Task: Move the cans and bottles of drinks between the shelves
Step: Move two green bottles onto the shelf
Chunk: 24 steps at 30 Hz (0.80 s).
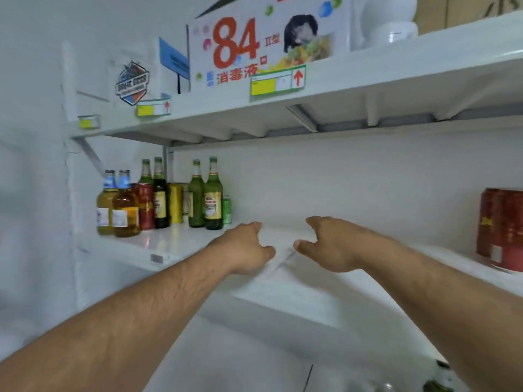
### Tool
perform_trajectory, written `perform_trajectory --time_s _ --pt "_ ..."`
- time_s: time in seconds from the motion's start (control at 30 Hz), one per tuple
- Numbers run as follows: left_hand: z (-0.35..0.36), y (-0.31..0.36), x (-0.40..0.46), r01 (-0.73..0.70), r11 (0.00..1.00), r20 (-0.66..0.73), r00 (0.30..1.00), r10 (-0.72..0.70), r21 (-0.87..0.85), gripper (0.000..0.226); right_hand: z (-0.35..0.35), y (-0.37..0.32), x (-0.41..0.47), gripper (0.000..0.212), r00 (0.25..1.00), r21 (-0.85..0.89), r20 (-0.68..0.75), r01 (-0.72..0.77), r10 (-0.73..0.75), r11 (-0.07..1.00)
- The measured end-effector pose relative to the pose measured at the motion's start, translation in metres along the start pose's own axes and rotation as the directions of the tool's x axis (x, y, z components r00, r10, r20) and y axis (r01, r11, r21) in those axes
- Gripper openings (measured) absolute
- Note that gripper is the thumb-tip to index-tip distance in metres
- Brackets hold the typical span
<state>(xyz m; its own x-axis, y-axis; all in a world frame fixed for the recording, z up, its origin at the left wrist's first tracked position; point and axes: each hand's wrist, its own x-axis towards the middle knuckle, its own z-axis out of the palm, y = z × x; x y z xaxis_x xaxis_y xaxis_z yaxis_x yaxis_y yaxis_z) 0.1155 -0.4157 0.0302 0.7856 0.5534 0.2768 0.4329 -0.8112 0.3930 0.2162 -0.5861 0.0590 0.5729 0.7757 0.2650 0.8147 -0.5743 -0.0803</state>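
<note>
Head camera shows me my left hand (245, 244) and right hand (329, 244) reaching over the white shelf (283, 290), side by side, fingers loose and holding nothing. Green bottles (212, 195), yellow bottles (124, 206) and cans (175, 203) stand together at the shelf's left end. Red cans (502, 229) sit far right, well apart from my hands.

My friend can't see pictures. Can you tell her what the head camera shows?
Two empty hands, left and right, reach over a bare stretch of a white shelf. Green and amber bottles stand with cans at its left end, red cans at its right.
</note>
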Motion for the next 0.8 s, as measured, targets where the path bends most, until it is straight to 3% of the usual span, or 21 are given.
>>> perform_trajectory --time_s 0.17,0.37,0.8 --pt "-0.041 -0.088 -0.040 0.105 0.994 -0.040 0.994 -0.105 -0.008 0.082 0.018 -0.098 0.018 0.073 0.999 0.006 0.020 0.044 -0.044 0.999" --pt "-0.075 -0.152 -0.060 0.183 0.982 -0.075 0.980 -0.187 -0.052 0.081 0.029 -0.166 0.043 0.075 0.997 0.007 0.048 0.064 -0.064 0.998" --pt "-0.076 -0.199 0.015 0.197 0.980 -0.119 0.973 -0.199 -0.022 0.082 0.059 -0.188 0.132 0.065 0.997 0.033 -0.006 0.075 -0.075 0.997"
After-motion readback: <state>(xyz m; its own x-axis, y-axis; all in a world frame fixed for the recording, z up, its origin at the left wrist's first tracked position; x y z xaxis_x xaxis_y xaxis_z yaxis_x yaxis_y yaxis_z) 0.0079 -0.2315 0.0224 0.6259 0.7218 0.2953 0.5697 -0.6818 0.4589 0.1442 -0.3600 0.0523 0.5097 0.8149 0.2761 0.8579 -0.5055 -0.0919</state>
